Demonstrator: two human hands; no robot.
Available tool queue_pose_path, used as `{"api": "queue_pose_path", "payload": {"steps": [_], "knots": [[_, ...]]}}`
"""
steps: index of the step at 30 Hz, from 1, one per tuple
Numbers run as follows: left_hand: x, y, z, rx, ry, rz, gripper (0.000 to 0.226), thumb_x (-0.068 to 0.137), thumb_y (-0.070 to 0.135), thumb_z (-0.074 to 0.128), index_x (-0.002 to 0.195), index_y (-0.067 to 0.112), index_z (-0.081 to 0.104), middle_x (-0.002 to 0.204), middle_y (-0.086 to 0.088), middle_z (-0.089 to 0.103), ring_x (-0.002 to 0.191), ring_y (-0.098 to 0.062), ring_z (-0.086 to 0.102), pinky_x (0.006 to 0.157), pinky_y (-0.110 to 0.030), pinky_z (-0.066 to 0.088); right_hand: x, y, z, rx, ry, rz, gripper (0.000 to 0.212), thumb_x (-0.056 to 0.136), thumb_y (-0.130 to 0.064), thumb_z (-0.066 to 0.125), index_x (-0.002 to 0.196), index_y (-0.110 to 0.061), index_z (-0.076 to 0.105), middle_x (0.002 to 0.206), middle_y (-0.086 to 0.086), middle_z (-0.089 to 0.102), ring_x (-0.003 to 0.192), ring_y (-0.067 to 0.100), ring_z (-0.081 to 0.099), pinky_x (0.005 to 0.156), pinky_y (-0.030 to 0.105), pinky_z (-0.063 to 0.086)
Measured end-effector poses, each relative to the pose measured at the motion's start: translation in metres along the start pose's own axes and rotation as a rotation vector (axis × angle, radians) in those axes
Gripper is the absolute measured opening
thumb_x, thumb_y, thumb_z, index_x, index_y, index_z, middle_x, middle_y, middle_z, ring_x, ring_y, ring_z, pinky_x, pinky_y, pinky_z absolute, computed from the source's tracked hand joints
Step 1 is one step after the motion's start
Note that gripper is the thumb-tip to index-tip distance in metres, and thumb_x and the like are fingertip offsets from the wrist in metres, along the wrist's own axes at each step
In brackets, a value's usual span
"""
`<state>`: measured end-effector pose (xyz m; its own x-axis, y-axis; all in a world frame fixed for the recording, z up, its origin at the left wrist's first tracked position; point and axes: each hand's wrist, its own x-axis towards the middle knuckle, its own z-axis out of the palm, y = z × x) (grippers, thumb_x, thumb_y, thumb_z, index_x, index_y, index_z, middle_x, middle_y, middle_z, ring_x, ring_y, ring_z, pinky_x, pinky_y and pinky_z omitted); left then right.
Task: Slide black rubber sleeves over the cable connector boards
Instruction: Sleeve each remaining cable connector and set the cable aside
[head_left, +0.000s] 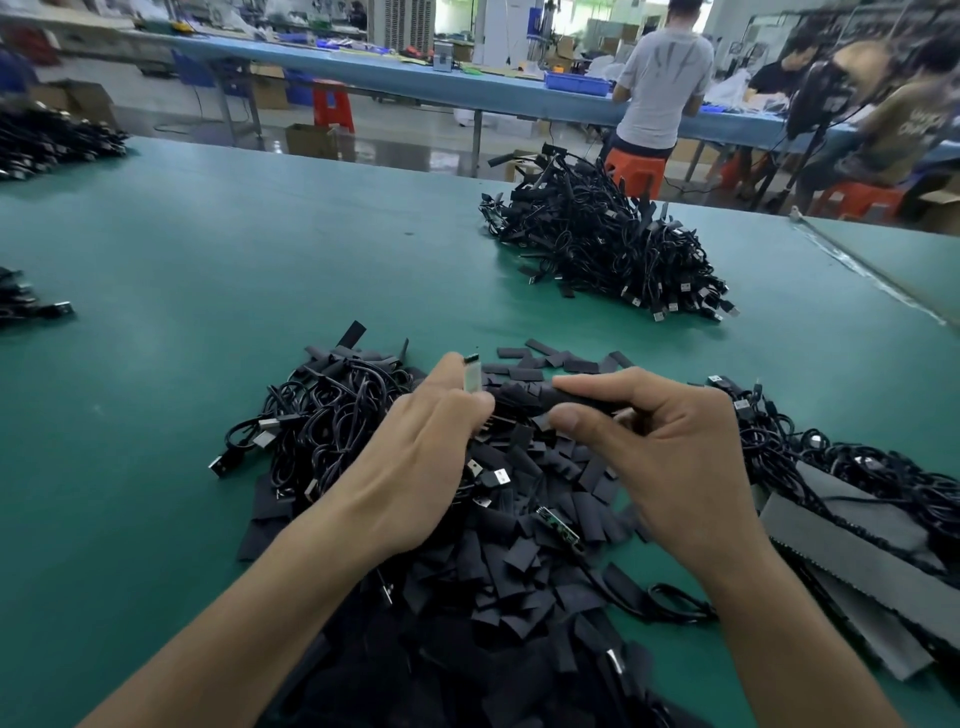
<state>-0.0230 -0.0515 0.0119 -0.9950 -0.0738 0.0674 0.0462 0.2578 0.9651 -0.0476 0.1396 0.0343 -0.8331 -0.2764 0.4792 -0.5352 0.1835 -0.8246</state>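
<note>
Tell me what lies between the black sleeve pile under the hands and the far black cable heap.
Only bare green table mat, as the head view shows.

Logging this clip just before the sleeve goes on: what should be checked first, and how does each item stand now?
1. Board secured: ok. The left hand grips the connector board, whose end sticks up past the fingers.
2. Sleeve secured: ok. The right hand pinches the black sleeve between thumb and forefinger.
3. Sleeve mouth open and facing the board: cannot tell, as that end is lost against the dark heap.
4. Board and sleeve lined up: not ok. The board points up and the sleeve lies crosswise.
5. More sleeves at hand: ok. The pile of loose sleeves lies under both hands.
</note>
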Motion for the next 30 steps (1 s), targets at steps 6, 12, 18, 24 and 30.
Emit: {"api": "queue_pose_path", "payload": {"steps": [6,12,18,24,30], "knots": [[-0.01,0.005,-0.001,0.276,-0.094,0.25,0.026,0.092,0.053,0.048,0.076,0.035,0.04,0.061,0.006,0.053,0.05,-0.006,0.037,0.047,-0.021,0.033,0.002,-0.001,-0.002,0.074,-0.003,0.02,0.017,0.068,-0.031,0.077,0.085,-0.028,0.076,0.077,-0.014,0.075,0.064,0.002,0.067,0.061,0.014,0.051],[-0.01,0.006,-0.003,0.334,0.029,0.287,0.022,0.087,0.039,0.073,0.085,0.036,0.051,0.075,0.005,0.065,0.048,-0.01,0.063,0.054,-0.018,0.05,0.004,0.0,-0.013,-0.03,-0.07,0.087,0.026,0.064,-0.04,0.077,0.089,-0.035,0.074,0.083,-0.016,0.075,0.07,0.003,0.069,0.066,0.018,0.055],[-0.011,0.007,-0.003,0.279,0.084,0.269,0.026,0.077,0.036,0.084,0.081,0.035,0.058,0.072,0.006,0.06,0.041,-0.008,0.057,0.047,-0.02,0.05,0.005,0.005,-0.017,-0.089,-0.137,0.043,0.022,0.067,-0.029,0.078,0.088,-0.022,0.079,0.076,-0.015,0.073,0.062,-0.004,0.061,0.06,0.007,0.043],[-0.011,0.009,-0.004,0.235,0.121,0.242,0.027,0.073,0.032,0.087,0.078,0.031,0.061,0.077,0.011,0.064,0.039,-0.004,0.053,0.044,-0.016,0.047,0.004,0.008,-0.018,-0.107,-0.122,0.019,0.024,0.066,-0.031,0.08,0.09,-0.026,0.079,0.081,-0.013,0.073,0.075,0.007,0.068,0.068,0.014,0.049],[-0.011,0.008,-0.004,0.266,0.135,0.227,0.028,0.071,0.036,0.088,0.078,0.033,0.061,0.074,0.012,0.064,0.039,-0.003,0.052,0.045,-0.014,0.045,0.004,0.008,-0.019,-0.098,-0.164,0.022,0.03,0.065,-0.031,0.081,0.094,-0.026,0.078,0.086,-0.013,0.073,0.08,0.005,0.068,0.069,0.011,0.049]]}}
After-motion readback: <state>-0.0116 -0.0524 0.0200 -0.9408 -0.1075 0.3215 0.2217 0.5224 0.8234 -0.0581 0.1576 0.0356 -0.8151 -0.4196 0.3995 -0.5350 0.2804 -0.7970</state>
